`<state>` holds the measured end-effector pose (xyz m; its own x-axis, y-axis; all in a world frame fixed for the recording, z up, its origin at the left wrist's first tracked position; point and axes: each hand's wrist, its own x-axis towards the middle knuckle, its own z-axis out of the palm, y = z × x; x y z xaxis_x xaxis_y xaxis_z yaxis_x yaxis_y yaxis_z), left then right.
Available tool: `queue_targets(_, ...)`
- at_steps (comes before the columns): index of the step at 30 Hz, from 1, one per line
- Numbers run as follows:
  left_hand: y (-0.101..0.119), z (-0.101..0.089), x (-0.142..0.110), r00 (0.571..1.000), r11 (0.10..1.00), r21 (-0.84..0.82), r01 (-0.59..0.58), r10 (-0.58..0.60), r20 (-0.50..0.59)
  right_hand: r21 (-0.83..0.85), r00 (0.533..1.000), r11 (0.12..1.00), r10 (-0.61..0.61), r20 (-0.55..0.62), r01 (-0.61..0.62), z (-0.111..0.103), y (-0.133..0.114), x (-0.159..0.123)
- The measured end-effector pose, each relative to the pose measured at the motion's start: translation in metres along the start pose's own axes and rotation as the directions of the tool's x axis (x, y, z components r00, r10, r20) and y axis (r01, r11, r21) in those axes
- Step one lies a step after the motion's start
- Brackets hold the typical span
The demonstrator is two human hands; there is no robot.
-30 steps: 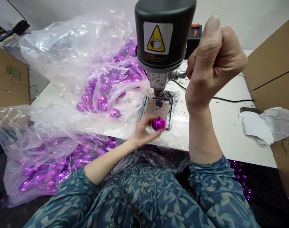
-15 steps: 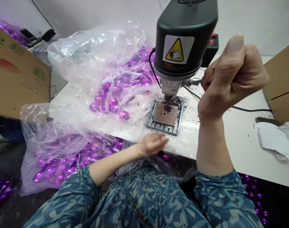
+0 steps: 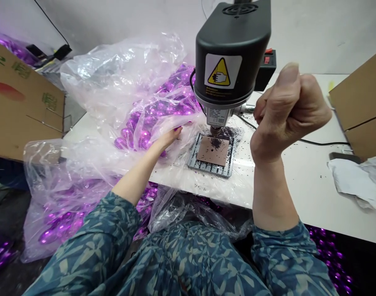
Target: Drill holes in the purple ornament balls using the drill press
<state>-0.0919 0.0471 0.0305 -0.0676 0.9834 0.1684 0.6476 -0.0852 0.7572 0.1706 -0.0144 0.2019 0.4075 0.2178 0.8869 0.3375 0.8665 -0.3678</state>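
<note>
My right hand (image 3: 289,111) is raised in a fist, closed round the lever of the black drill press (image 3: 231,61); only the lever's metal shaft (image 3: 246,108) shows. My left hand (image 3: 167,139) stretches forward with its fingers out, touching the shiny purple balls (image 3: 138,135) at the mouth of a clear plastic bag (image 3: 120,82) on the white table (image 3: 302,185). Nothing sits under the drill bit: the brown board on the grey base plate (image 3: 212,153) is bare, with dark shavings around it.
A second clear bag of purple balls (image 3: 61,222) hangs below the table's front edge at my left. Cardboard boxes stand at the left (image 3: 18,102) and right (image 3: 360,107). Crumpled white paper (image 3: 351,176) lies at the right. A black cable crosses the table behind the press.
A second ago my left hand held a purple ball by the base plate. It dropped to the table's edge, lost the ball, and has now reached forward to the bag. My right hand kept its grip.
</note>
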Motion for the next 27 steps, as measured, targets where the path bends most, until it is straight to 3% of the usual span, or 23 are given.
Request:
queue_targets(3, 0.022, 0.003, -0.032, 0.992, 0.951, -0.297, 0.082, -0.048, 0.12, 0.024, 1.0, 1.0, -0.006, 0.004, 0.006, 0.001, 0.002, -0.002)
queue_targets(5, 0.034, 0.008, -0.054, 0.979, 0.841, -0.519, 0.152, -0.054, 0.198, -0.039, 1.0, 0.999, 0.006, 0.012, -0.005, 0.002, 0.005, -0.002)
queue_targets(9, 0.043, 0.025, -0.08, 0.971, 0.698, -0.687, 0.2, -0.046, 0.236, -0.086, 0.994, 0.993, 0.084, 0.076, -0.077, 0.001, 0.01, -0.003)
queue_targets(11, 0.043, 0.035, -0.085, 0.972, 0.687, -0.704, 0.182, -0.016, 0.236, -0.025, 0.994, 0.997, 0.074, 0.084, -0.072, 0.0, 0.009, -0.003)
queue_targets(14, 0.042, 0.045, -0.085, 0.964, 0.74, -0.662, 0.118, 0.076, 0.257, -0.008, 1.0, 1.0, -0.005, 0.03, 0.005, 0.0, 0.005, -0.003)
queue_targets(17, 0.041, 0.052, -0.081, 0.961, 0.81, -0.585, 0.045, 0.124, 0.246, -0.1, 0.999, 0.994, -0.033, 0.019, 0.035, 0.001, 0.003, -0.004)
queue_targets(21, 0.04, 0.059, -0.073, 0.976, 0.833, -0.553, 0.004, 0.118, 0.185, -0.229, 0.999, 0.973, -0.015, 0.03, 0.022, 0.002, 0.005, -0.006)
queue_targets(27, 0.047, 0.067, -0.067, 0.968, 0.856, -0.516, -0.032, 0.155, 0.197, -0.065, 0.999, 0.997, -0.038, 0.031, 0.04, 0.001, 0.004, -0.007)
